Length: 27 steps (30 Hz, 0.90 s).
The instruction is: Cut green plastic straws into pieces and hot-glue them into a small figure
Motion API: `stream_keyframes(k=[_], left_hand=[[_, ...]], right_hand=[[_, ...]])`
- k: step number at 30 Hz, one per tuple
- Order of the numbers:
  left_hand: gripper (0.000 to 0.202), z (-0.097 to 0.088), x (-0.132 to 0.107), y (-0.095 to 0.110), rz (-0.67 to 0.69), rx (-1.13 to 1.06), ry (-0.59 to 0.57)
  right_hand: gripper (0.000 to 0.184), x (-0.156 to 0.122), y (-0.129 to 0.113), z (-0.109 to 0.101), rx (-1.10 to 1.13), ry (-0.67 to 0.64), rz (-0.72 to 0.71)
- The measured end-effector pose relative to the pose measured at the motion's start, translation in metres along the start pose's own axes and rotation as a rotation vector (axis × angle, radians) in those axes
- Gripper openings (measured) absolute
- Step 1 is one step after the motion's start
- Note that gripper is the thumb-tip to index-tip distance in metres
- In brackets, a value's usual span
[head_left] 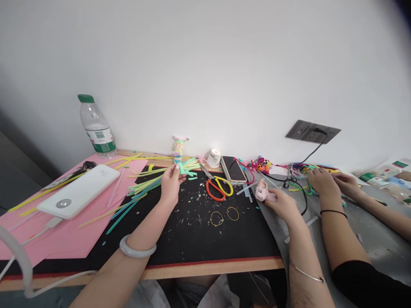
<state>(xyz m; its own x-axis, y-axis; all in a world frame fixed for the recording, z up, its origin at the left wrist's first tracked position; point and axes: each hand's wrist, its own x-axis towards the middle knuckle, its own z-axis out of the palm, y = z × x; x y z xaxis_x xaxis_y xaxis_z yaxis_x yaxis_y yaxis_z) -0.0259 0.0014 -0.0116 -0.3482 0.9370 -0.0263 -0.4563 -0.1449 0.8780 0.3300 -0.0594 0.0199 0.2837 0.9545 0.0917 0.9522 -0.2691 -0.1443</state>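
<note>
My left hand [170, 184] reaches forward and pinches the base of a small figure [177, 154] made of pastel straws, held upright over the black mat [205, 239]. A fan of green, yellow and blue straws [150, 182] lies under that hand. A pale bangle sits on my left wrist. My right hand [282, 203] is closed on a small pink glue gun [263, 191] at the mat's right edge, with a thin silver bracelet further up the arm.
Red and yellow scissors [218, 188], two rubber bands [224, 215], a phone [233, 169] and a paper cup [214, 157] lie mid-table. A white power bank [80, 190] sits on pink paper; a water bottle [96, 128] stands at back left. A co-worker's hands [330, 182] handle coloured cords at right.
</note>
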Motion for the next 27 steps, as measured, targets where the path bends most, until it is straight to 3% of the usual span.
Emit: stream_keyframes(k=[3,5,7,9,12,17,22,27], left_hand=[[0.031,-0.001,0.002,-0.002,0.034,0.017,0.019],[0.033,-0.002,0.003,-0.003,0.047,0.033,0.021],[0.035,-0.002,0.003,-0.003,0.061,0.060,0.032],[0.034,-0.002,0.003,-0.003,0.078,0.091,0.047],[0.032,-0.004,0.004,-0.002,0.108,0.119,0.085],[0.030,-0.008,0.007,-0.001,0.146,0.168,0.178],[0.030,-0.011,0.011,-0.002,0.195,0.187,0.219],[0.027,-0.010,0.011,-0.001,0.172,0.174,0.201]], right_hand=[[0.043,0.000,0.000,0.004,-0.115,0.041,0.001],[0.038,-0.004,-0.013,-0.002,-0.138,0.159,-0.012],[0.032,-0.010,-0.039,-0.010,-0.040,0.308,-0.063],[0.026,-0.016,-0.076,-0.017,0.153,0.368,-0.212],[0.019,-0.020,-0.139,-0.017,0.342,0.295,-0.450],[0.022,0.005,-0.219,0.005,0.371,0.134,-0.733],[0.022,0.040,-0.258,0.034,0.194,-0.002,-0.897],[0.017,0.047,-0.271,0.056,0.173,-0.019,-0.912]])
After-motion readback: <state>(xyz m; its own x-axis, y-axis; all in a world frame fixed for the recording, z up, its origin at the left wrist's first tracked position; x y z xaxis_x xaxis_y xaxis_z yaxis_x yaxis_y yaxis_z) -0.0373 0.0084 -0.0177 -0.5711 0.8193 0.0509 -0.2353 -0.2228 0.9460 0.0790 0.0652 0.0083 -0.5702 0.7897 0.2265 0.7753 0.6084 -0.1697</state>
